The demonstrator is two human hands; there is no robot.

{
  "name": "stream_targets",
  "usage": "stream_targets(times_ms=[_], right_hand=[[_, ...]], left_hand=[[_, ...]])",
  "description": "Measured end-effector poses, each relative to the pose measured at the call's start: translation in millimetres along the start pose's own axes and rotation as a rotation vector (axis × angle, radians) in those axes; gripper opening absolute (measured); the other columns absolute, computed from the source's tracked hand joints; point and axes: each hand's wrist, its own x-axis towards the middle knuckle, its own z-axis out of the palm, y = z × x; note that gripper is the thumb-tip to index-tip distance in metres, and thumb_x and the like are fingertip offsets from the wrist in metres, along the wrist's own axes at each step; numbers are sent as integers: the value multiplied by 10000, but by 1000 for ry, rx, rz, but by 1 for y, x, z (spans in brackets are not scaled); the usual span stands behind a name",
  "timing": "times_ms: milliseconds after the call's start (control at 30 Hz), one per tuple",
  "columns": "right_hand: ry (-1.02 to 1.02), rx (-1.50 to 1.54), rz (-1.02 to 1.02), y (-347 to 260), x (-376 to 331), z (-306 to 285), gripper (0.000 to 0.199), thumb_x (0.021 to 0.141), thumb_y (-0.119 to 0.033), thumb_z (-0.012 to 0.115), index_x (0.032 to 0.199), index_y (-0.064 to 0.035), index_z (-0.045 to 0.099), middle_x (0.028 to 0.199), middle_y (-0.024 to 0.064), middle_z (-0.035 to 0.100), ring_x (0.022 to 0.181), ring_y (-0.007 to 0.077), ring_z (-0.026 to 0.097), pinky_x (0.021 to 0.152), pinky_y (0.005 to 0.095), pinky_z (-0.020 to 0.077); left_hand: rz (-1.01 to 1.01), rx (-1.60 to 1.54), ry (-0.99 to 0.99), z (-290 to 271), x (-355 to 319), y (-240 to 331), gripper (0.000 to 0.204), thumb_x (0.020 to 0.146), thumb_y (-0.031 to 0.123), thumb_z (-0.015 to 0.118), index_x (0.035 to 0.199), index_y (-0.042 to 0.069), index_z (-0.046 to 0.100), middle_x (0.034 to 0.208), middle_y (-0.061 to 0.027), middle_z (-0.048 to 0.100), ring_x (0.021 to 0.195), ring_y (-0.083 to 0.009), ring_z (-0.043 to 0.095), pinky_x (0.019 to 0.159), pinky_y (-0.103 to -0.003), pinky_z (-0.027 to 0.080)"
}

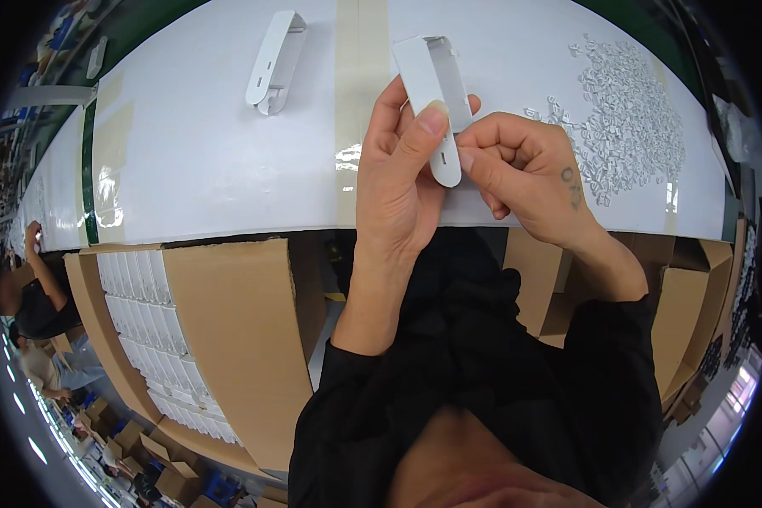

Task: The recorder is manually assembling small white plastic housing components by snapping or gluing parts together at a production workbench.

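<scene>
My left hand is wrapped round a long white plastic housing with a rounded near end and small slots, its thumb lying along the flat face. The housing is held tilted above the white table, its open channel turned to the right. My right hand has its thumb and index finger pinched at the right edge of the housing, near the rounded end. Whatever lies between those fingertips is hidden. A second white housing of the same shape rests on the table, farther left.
Many small clear plastic pieces lie spread at the table's right. Left of my body stands a cardboard box with rows of white parts. Another open carton is at the right. A person works at the far left.
</scene>
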Motion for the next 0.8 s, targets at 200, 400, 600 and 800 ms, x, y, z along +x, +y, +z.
stream_targets(times_ms=[200, 400, 600, 800], right_hand=[[-18, -98, -186, 9, 2, -2, 67, 916, -26, 642, 883, 13, 686, 548, -5, 556, 436, 59, 472, 446, 167, 364], [-13, 40, -110, 15, 1, -3, 47, 903, 1, 640, 883, 7, 682, 545, -10, 558, 426, 56, 468, 445, 163, 360], [-11, 170, -125, 27, -1, -2, 27, 885, 31, 644, 886, 22, 668, 546, -10, 556, 417, 55, 464, 438, 165, 367], [55, 339, -88, 29, -2, 6, 14, 872, 46, 654, 880, 35, 652, 540, -13, 538, 404, 59, 454, 425, 164, 370]], left_hand=[[-38, -20, -49, -5, 3, -2, 580, 927, 85, 681, 1439, 14, 418, 1230, -164, 626, 1184, -300, 623, 989, -372, 496], [-59, -55, -49, -9, 5, -6, 575, 934, 74, 676, 1441, 12, 412, 1225, -160, 633, 1180, -297, 629, 983, -367, 507], [-14, -3, -36, -6, 3, -9, 570, 940, 64, 668, 1444, 20, 404, 1228, -156, 631, 1194, -292, 618, 994, -374, 506], [51, 10, -22, 0, 2, -13, 570, 940, 57, 663, 1444, 27, 398, 1222, -155, 631, 1220, -286, 601, 1003, -380, 506]])
